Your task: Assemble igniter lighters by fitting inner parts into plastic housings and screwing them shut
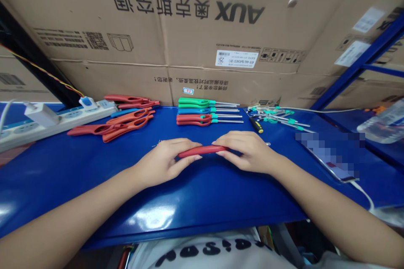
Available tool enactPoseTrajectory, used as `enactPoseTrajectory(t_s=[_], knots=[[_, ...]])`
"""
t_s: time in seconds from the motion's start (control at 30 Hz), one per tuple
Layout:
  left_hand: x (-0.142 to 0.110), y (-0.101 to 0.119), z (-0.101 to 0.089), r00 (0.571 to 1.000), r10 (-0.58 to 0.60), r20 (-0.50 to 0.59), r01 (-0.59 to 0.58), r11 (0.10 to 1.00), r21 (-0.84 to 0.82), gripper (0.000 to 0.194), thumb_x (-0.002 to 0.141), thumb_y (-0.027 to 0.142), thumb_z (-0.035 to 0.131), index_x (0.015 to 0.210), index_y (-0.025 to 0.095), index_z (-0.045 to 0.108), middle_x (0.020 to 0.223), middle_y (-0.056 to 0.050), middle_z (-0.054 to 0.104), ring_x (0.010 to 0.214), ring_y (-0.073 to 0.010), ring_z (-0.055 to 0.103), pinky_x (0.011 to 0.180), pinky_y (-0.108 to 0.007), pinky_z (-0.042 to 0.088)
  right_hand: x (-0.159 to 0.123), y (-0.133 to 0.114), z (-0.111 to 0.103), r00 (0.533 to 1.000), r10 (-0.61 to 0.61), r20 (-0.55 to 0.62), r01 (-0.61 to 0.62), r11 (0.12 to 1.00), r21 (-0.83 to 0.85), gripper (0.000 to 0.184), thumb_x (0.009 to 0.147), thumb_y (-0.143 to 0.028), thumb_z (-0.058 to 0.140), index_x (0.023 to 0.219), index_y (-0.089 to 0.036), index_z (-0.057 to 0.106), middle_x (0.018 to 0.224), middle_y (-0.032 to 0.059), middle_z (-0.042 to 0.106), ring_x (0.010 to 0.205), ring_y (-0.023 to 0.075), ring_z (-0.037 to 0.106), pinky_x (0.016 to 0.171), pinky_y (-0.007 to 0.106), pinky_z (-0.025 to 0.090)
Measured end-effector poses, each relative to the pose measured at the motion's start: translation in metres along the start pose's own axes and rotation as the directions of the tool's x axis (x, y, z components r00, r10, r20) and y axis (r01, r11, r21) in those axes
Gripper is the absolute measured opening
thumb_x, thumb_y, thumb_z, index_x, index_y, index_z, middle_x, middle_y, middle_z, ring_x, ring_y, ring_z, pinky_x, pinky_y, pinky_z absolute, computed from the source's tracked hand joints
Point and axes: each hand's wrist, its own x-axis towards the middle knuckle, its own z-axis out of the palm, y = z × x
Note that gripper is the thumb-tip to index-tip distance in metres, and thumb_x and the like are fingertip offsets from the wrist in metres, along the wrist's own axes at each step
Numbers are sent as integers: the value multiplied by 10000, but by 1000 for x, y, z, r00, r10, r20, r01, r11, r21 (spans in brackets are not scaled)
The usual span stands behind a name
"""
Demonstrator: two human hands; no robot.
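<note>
A red lighter handle [202, 150] lies level between my two hands, above the front middle of the blue table. My left hand [170, 157] is closed on its left end, thumb below and fingers on top. At the other end, my right hand [246, 151] grips it the same way, and the fingers hide that tip. Just beyond are stacked long-neck lighters [195, 111] in green, blue and red, their metal tubes pointing right. Loose red and orange handle shells [129, 122] lie to the left. Several metal tubes with teal parts [284, 117] are heaped at the right.
A white power strip [63, 119] with plugs runs along the left. Beside the tubes lies a black and yellow screwdriver [256, 125]. A phone [328, 157] on a white cable rests at right, near a clear plastic container [381, 124]. A large cardboard box [189, 50] stands behind.
</note>
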Motion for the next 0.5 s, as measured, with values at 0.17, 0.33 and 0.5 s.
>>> enactPoseTrajectory(t_s=[0.17,0.33,0.5], knots=[[-1,-2,5,998,-47,52,47,999,-15,257,994,317,559,1206,217,665,1131,-51,743,998,-194,700,871,-308,540,-1,-2,7,1000,9,20,-9,1000,-16,222,1010,-272,509,1087,-182,697,1047,73,773,909,181,720,795,311,557],[-1,6,18,985,-91,144,85,995,47,279,1021,360,503,1215,220,647,1076,-58,719,948,-201,683,838,-319,531,1,-4,13,998,2,70,5,995,-102,263,1030,-306,476,1050,-185,708,1005,70,780,846,175,719,739,294,524],[-1,4,19,979,-121,167,99,987,129,288,1039,364,450,1188,205,639,1061,-69,691,918,-205,672,794,-315,528,1,9,8,971,63,229,-39,994,-107,283,1011,-376,514,1117,-178,687,1027,76,759,909,198,691,785,315,500]])
